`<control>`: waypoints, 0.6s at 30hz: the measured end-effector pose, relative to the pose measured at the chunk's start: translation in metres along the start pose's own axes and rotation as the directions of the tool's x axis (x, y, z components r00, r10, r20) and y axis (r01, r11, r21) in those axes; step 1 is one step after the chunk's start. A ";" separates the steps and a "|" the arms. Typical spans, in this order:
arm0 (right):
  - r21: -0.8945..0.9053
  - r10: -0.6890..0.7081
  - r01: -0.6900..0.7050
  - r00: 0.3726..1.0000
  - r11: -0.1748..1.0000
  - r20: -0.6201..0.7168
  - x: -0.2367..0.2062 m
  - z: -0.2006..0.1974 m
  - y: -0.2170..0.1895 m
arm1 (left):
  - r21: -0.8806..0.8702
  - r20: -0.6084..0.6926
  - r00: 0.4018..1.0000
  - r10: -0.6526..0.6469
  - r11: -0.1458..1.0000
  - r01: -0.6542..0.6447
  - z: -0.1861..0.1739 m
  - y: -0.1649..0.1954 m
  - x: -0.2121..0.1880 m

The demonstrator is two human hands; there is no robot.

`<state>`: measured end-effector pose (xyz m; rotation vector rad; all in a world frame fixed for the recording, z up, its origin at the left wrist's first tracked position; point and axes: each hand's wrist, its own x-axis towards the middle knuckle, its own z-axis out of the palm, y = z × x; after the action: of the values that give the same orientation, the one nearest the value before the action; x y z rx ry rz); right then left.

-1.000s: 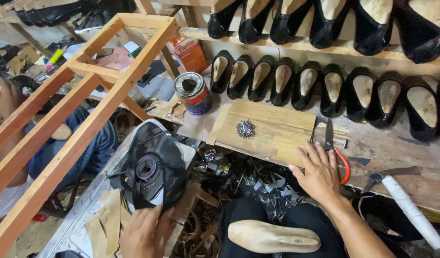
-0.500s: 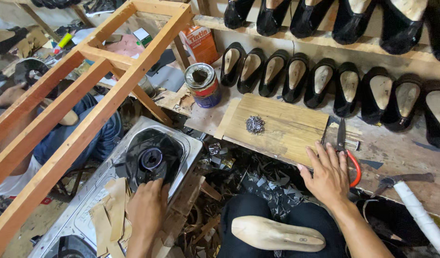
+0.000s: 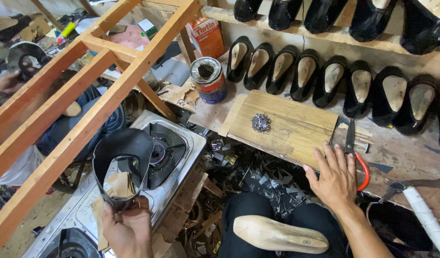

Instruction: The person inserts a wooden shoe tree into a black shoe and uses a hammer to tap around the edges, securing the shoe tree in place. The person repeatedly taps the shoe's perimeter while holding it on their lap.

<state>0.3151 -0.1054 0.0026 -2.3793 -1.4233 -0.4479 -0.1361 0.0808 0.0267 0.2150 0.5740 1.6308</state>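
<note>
My left hand [image 3: 126, 228] grips a black shoe upper [image 3: 122, 165] by its lower edge and holds it above a steel gas stove [image 3: 179, 165], over the burner. My right hand [image 3: 335, 177] lies flat, fingers spread, on the near edge of a wooden board [image 3: 296, 129] on the workbench. It rests just left of red-handled pincers [image 3: 356, 153]. A small heap of tacks [image 3: 261, 123] sits on the board. A pale wooden shoe last [image 3: 277, 235] lies across my lap.
Black shoes on lasts [image 3: 334, 81] line the bench back and a shelf above. An open glue tin [image 3: 208, 79] stands left of the board. A wooden frame [image 3: 86, 105] crosses the left side. A hammer [image 3: 420, 200] lies right. Another person [image 3: 19, 86] works beyond the frame. Scraps litter the floor.
My left hand has lifted and turned the black upper over the stove, showing its inside. The view has shifted down and right. My right hand stays on the board.
</note>
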 end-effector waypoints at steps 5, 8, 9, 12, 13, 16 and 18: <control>-0.005 -0.015 0.014 1.000 1.000 -0.005 0.004 -0.003 -0.002 | 0.090 0.141 0.990 0.005 0.996 -0.018 0.000 0.001 -0.026; 0.026 -0.058 0.059 0.998 0.998 -0.026 0.000 -0.026 -0.019 | 0.398 0.193 0.980 -0.042 0.916 -0.039 0.010 -0.003 -0.058; 0.064 -0.085 0.088 0.995 0.994 -0.053 -0.003 -0.038 -0.028 | 0.514 0.204 0.976 -0.072 0.857 -0.044 0.015 -0.010 -0.068; 0.446 -0.203 0.221 0.975 0.867 -0.089 -0.026 -0.082 -0.066 | 0.841 0.150 0.974 -0.169 0.539 -0.036 0.026 -0.036 -0.104; 0.490 -0.324 0.358 0.933 0.795 -0.157 -0.036 -0.096 -0.080 | 0.894 0.130 0.971 -0.198 0.448 -0.028 0.029 -0.047 -0.118; 0.521 -0.514 0.560 0.821 0.644 -0.248 -0.061 -0.125 -0.110 | 0.923 0.339 0.868 -0.363 0.307 -0.233 0.032 -0.074 -0.156; 0.512 -0.534 0.578 0.808 0.635 -0.249 -0.070 -0.132 -0.111 | 0.964 0.209 0.824 -0.527 0.255 -0.081 0.035 -0.094 -0.177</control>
<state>0.1721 -0.1678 0.1038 -1.4023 -1.9245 -0.1953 -0.0105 -0.0782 0.0450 1.3881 1.0707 0.6207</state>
